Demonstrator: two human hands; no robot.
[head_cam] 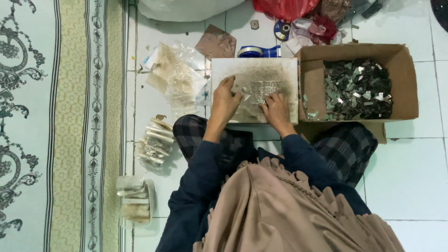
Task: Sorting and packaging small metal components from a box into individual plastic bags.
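A worn white board (280,70) lies on the tiled floor in front of my crossed legs. A patch of small silvery pieces (262,88) is spread on its middle. My left hand (225,99) rests on the board's left part and pinches a clear plastic bag (246,100) at its edge. My right hand (276,109) lies on the board's near side, fingertips among the silvery pieces. Whether it holds any piece I cannot tell.
A cardboard box (401,70) of dark metal scraps (357,88) stands right of the board. Empty clear bags (179,77) lie left of it, filled packets (154,142) and a stack (135,200) nearer me. Blue tape dispenser (259,50), red bag (284,8), patterned carpet (60,126).
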